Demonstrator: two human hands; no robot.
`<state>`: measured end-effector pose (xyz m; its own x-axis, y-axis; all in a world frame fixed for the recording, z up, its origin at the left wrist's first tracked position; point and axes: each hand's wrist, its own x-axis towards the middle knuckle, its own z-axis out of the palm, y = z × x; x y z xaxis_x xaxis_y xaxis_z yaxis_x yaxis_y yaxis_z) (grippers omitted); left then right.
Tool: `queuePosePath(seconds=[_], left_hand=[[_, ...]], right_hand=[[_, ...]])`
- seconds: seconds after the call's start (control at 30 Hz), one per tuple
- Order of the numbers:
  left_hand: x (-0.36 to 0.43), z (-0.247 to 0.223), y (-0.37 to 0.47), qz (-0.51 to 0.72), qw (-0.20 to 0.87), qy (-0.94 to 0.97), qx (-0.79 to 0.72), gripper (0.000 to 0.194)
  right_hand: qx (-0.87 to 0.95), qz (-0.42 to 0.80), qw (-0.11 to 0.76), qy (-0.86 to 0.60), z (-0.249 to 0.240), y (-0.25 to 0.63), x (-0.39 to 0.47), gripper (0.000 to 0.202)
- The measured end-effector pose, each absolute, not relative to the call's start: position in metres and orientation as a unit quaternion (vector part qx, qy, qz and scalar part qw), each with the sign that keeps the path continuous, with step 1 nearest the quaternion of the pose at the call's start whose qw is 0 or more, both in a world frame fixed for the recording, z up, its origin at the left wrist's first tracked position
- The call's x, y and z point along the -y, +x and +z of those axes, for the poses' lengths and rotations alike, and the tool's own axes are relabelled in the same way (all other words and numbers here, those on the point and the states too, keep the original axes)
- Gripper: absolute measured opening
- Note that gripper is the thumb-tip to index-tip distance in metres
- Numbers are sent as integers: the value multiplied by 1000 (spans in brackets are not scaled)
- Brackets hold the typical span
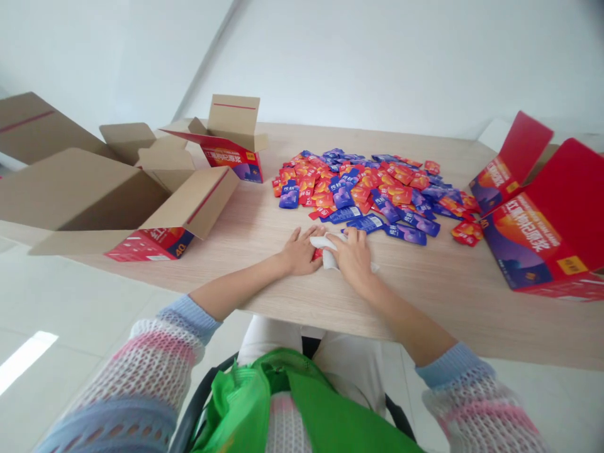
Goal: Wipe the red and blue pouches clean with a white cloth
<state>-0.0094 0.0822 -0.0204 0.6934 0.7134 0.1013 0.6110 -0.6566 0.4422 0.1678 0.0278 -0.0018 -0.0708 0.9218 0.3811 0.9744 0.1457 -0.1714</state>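
A small red packet point(318, 254) lies flat on the wooden table, mostly covered by my hands. My left hand point(302, 251) rests on it with the fingers spread, pressing it against the tabletop. In my right hand point(352, 255) is a white cloth or tissue point(330, 258), gripped under curled fingers and touching the packet beside my left hand. Just beyond my hands lies a loose pile of red packets point(324, 184) and blue packets point(342, 196).
Open cartons stand around the table point(264, 302): a large one point(155, 242) at the left, a smaller one point(236, 160) behind it, and red ones point(533, 242) at the right. A white wall rises behind the table.
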Motion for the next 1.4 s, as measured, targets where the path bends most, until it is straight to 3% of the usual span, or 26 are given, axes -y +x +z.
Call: queuePosePath(seconds=[0.07, 0.23, 0.43, 0.57, 0.77, 1.03, 1.17, 1.4], left_hand=[[-84, -18, -9, 113, 205, 898, -371, 79], [-98, -3, -4, 87, 263, 891, -361, 72], [-129, 3, 12, 94, 275, 881, -374, 76], [-130, -12, 12, 135, 302, 868, -370, 81], [-115, -21, 7, 212, 163, 862, -430, 66], [-155, -10, -5, 108, 297, 906, -281, 83], [-153, -22, 1, 138, 300, 879, -343, 91], [-142, -31, 9, 214, 301, 870, -326, 83]], right_hand=[[721, -62, 177, -667, -5, 178, -33, 32], [686, -73, 173, -703, -5, 188, -41, 50], [643, 4, 235, -729, 0, 206, -52, 35], [686, -37, 238, -686, -3, 212, -48, 24], [744, 0, 248, -621, -4, 187, -44, 28], [711, -70, 117, -690, 7, 212, -68, 26], [716, -77, 99, -687, 6, 236, -68, 28], [746, -90, 82, -655, 9, 208, -57, 44]])
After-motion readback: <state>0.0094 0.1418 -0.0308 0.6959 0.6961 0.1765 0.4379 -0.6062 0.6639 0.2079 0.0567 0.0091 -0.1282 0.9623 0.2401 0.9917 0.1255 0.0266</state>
